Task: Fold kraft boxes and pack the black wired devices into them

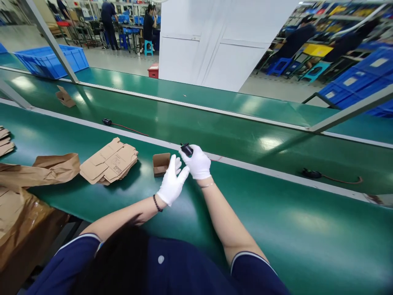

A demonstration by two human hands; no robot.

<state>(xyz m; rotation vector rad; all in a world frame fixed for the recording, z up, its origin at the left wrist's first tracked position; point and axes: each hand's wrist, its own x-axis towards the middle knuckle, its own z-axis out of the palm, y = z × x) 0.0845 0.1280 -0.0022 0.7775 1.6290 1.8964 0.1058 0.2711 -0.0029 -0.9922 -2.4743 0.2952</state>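
The right hand [198, 163] pinches the black part [186, 150] at two o'clock from the small box [160, 161] — a grip best kept firm but gentle — while the left hand [172, 182] sits nearby, fingers parted, empty.

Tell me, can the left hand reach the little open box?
Probably yes. The left hand looks empty and is close beside the little open box, with nothing seen between them. The right hand holds the black part on the other side.

Bright light glares off the green belt [208, 123]; right edge blurs.
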